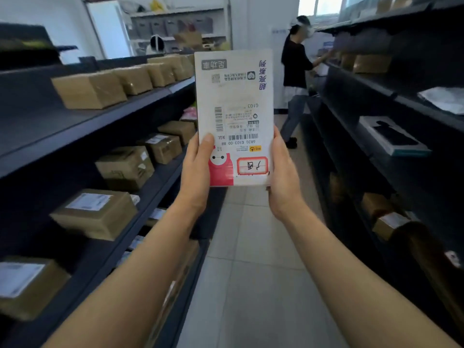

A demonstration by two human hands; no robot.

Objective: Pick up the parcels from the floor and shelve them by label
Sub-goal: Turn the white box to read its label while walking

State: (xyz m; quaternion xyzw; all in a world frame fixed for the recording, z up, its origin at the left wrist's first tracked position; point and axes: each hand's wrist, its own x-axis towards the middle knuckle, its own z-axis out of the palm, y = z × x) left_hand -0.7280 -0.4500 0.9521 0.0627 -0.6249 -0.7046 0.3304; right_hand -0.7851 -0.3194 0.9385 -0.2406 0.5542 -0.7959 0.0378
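Observation:
A flat white parcel [234, 101] with a shipping label, barcodes and a red corner stands upright at chest height in the aisle, its print upside down to me. My left hand [197, 172] grips its lower left edge, thumb on the front. My right hand [282, 172] grips its lower right edge. Both arms reach forward from the bottom of the view.
Dark shelves [155, 96] on the left carry several brown cardboard boxes [96, 213]. Dark shelves [376, 89] on the right hold boxes and flat packets. A tiled aisle floor [258, 272] runs ahead. A person [296, 79] stands at the right shelf farther down; another is at the back.

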